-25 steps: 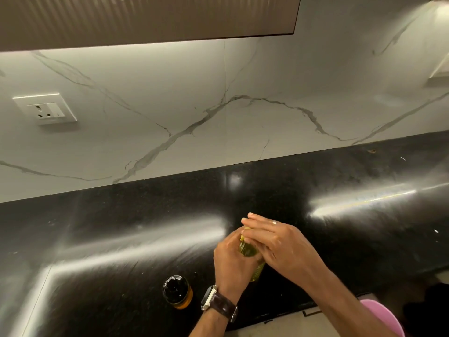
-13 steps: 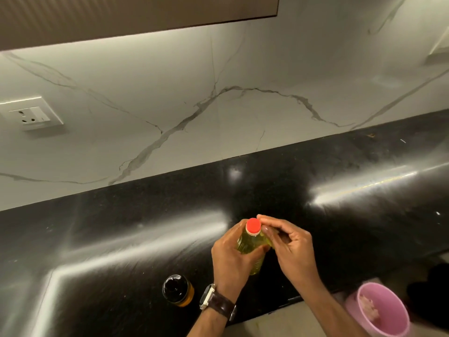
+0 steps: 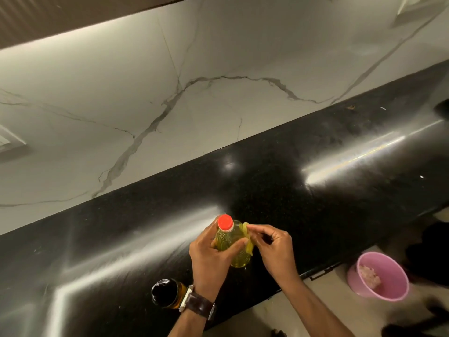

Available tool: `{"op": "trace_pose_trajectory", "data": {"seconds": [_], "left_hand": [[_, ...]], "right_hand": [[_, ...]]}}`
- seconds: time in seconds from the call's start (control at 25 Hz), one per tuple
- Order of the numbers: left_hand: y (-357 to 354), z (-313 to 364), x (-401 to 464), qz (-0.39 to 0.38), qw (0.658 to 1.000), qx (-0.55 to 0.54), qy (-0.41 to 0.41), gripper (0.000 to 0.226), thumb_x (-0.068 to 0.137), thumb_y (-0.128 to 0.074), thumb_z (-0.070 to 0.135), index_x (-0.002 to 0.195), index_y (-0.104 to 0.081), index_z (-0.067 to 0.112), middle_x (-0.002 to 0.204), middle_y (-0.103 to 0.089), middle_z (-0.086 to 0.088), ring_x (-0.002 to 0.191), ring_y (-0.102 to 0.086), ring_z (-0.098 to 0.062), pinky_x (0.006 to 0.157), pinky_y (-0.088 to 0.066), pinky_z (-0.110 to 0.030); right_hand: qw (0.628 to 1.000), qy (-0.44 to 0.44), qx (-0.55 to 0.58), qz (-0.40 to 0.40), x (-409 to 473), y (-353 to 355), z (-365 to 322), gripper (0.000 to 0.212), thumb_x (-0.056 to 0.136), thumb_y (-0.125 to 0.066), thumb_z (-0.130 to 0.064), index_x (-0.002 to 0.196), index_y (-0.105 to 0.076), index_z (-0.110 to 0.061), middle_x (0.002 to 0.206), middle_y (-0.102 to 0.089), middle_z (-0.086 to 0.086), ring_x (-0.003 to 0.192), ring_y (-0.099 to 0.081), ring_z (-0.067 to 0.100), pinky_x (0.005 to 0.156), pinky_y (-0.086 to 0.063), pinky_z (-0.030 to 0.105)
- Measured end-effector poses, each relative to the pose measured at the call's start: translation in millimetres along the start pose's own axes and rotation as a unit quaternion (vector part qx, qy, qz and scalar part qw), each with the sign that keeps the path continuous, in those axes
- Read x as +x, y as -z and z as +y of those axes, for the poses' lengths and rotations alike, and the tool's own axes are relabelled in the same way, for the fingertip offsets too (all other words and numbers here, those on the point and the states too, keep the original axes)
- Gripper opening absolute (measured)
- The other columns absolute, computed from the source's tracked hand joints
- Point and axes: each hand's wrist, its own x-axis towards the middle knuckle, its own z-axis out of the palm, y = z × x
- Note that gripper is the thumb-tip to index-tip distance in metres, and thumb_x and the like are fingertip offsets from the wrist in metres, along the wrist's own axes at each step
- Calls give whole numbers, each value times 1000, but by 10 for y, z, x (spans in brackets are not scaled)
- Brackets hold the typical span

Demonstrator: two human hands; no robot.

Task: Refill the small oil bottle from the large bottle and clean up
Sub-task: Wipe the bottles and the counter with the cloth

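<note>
The large bottle [image 3: 239, 255] of yellow oil stands upright on the black counter [image 3: 315, 190] near its front edge, with its red cap [image 3: 225, 222] on. My left hand [image 3: 211, 259] grips the bottle's body from the left. My right hand [image 3: 272, 246] sits against the bottle's right side, its fingertips pinching the yellow handle [image 3: 247, 235] near the neck. The small oil bottle [image 3: 167, 293], with a dark top and amber oil inside, stands on the counter just left of my left wrist.
A pink bin [image 3: 379, 276] with crumpled paper inside stands on the floor below the counter's front edge at the right. A marble backsplash [image 3: 194, 93] rises behind the counter. A wall socket [image 3: 9, 142] shows at the far left edge.
My right hand has come off the red cap and moved down to the bottle's handle. The view has shifted right and down, showing the pink bin.
</note>
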Motion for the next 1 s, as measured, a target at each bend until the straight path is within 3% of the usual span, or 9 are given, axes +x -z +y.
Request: {"op": "trace_pose_trajectory", "data": {"seconds": [0.12,0.2,0.36,0.48,0.68,0.8,1.0], "left_hand": [[-18,45,14,-1,1000,8,-3,55,69,-91,52,118,-74,32,108,-79,11,98,-77,-17,82,-64,-45],[-2,18,13,1,1000,-5,2,56,69,-93,49,118,-75,29,108,-79,8,98,-77,-18,82,-64,-46],[-19,44,5,2,1000,-21,12,56,69,-98,36,119,-76,22,106,-80,5,96,-78,-19,81,-65,-48],[-29,37,10,4,999,-34,12,55,67,-98,23,117,-76,18,105,-80,4,94,-79,-19,81,-65,-48],[-31,15,8,5,999,-42,9,57,68,-97,21,120,-74,13,108,-80,-1,99,-78,-24,84,-64,-51],[-33,27,-7,10,999,-45,14,57,69,-97,15,120,-74,11,108,-80,-1,98,-78,-22,83,-65,-49],[-32,24,-15,14,999,-36,14,56,69,-96,15,120,-74,12,108,-80,1,98,-78,-20,82,-65,-48]], "right_hand": [[999,46,12,-1,18,22,-94,20,88,-77,-4,104,-82,-16,98,-79,-9,98,-75,12,85,-62,28],[997,71,-41,7,40,-17,-12,22,89,-76,-3,106,-81,-16,100,-78,-10,98,-74,10,84,-60,23],[989,-74,-127,-4,-29,-63,547,26,89,-74,-2,99,-80,-25,90,-78,-14,88,-74,3,83,-64,39],[990,-124,-65,23,3,-94,560,26,88,-75,-1,93,-81,-26,86,-79,-9,85,-75,8,81,-64,43],[999,-2,34,30,165,-74,63,22,88,-75,2,93,-83,-18,94,-80,-8,94,-75,7,83,-62,25],[998,24,-52,23,132,-82,250,22,87,-75,1,97,-83,-17,95,-79,-12,94,-74,1,84,-60,22],[976,-122,-175,-44,34,-55,691,21,86,-78,-2,95,-83,-20,85,-76,-14,87,-73,5,84,-62,29]]}}
